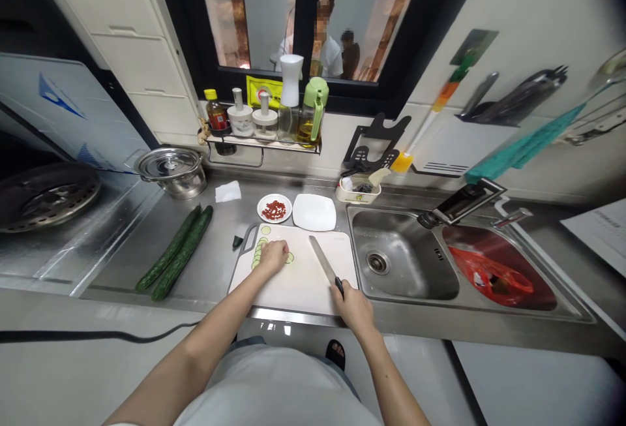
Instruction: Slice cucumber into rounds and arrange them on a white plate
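My right hand (354, 306) is closed around the black handle of a knife (323, 259), whose blade lies slanting over the white cutting board (303, 286). My left hand (274, 256) is over the left part of the board, its fingers curled down beside the cucumber slices (257, 255); whether they hold anything is hidden. One loose slice (290, 258) is just right of that hand, and another lies near the board's top edge. A small dark green cucumber end (237, 242) sits off the board's left edge.
Two whole cucumbers (183, 259) lie at the left. Behind the board are a plate of red pieces (274, 209) and a bare white square plate (314, 212). A lidded steel pot (176, 175) stands back left. The sink (403, 256) and faucet (457, 204) are right.
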`<state>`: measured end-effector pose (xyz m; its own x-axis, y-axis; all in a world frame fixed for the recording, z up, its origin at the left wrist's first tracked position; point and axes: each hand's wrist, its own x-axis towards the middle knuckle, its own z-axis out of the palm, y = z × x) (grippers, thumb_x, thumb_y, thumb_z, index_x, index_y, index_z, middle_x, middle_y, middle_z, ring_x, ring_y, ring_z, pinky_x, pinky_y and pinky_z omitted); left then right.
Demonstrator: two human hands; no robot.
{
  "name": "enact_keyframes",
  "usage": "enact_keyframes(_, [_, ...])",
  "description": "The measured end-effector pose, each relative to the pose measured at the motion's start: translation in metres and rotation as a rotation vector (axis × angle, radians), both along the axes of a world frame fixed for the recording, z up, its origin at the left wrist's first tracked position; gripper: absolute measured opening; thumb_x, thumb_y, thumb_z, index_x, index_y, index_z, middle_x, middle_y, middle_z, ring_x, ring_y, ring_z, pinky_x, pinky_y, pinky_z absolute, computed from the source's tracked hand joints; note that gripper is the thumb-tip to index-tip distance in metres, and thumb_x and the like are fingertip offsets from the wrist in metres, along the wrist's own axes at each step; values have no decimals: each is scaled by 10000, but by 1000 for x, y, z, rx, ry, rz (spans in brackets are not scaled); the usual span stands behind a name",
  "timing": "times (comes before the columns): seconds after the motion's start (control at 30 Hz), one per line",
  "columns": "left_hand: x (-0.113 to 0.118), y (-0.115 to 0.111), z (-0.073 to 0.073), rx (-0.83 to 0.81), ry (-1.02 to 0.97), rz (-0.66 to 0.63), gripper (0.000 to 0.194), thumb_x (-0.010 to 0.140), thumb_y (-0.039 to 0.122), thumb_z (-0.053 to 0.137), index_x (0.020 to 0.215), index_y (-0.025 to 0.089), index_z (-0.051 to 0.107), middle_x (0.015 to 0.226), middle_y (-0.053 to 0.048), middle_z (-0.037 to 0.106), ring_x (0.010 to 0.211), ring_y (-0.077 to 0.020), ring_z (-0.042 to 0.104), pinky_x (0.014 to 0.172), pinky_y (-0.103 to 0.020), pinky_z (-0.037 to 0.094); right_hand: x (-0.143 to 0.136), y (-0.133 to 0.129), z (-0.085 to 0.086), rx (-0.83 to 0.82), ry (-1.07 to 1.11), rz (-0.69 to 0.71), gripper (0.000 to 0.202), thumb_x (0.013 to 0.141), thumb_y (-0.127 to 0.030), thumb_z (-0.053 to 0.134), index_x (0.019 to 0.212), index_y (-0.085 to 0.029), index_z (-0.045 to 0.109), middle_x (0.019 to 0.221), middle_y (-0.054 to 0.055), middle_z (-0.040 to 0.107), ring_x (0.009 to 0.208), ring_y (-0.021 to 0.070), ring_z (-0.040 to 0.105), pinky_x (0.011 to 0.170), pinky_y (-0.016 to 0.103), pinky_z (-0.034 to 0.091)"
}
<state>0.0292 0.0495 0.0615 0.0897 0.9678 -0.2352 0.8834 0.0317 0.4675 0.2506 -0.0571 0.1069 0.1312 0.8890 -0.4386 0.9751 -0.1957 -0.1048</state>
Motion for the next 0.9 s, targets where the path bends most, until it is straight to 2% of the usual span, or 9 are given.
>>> enact_keyframes(0.2, [1, -15, 1, 32, -182, 73, 113, 739, 145, 531, 797, 205, 607, 792, 0, 668, 761, -139, 589, 738, -253, 386, 0, 0, 0, 3, 5, 2, 411, 944, -462, 271, 1092, -187, 538, 942, 122, 686, 913, 217, 640, 707, 274, 409])
enact_keyframes(0.33, [-1, -34, -5, 28, -344, 130, 83, 719, 170, 561, 786, 200, 600, 726, 25, 642, 683, -110, 570, 661, -217, 394, 0, 2, -2, -4, 5, 8, 417, 943, -466, 267, 1075, -181, 542, 939, 116, 688, 908, 232, 642, 689, 278, 409])
enact_keyframes(0.43, [-12, -47, -11, 21, -404, 193, 54, 713, 200, 585, 766, 195, 590, 707, 31, 627, 654, -101, 560, 630, -205, 397, 0, 2, -2, -14, 2, 8, 416, 943, -464, 272, 1087, -178, 539, 951, 117, 686, 919, 228, 640, 697, 274, 406])
enact_keyframes(0.7, [-60, -64, -24, 54, -380, 354, 65, 714, 238, 584, 770, 205, 575, 706, 45, 616, 659, -103, 567, 626, -200, 403, -1, 3, -2, -10, 2, 14, 397, 946, -460, 269, 1074, -191, 532, 948, 118, 688, 910, 219, 642, 690, 277, 402])
enact_keyframes(0.9, [-77, -63, -35, 63, -250, 446, 115, 725, 215, 554, 838, 224, 572, 725, 50, 624, 705, -113, 585, 664, -205, 411, -1, 5, -2, -26, 0, 24, 387, 947, -456, 273, 1092, -197, 522, 961, 121, 684, 918, 217, 640, 685, 275, 400])
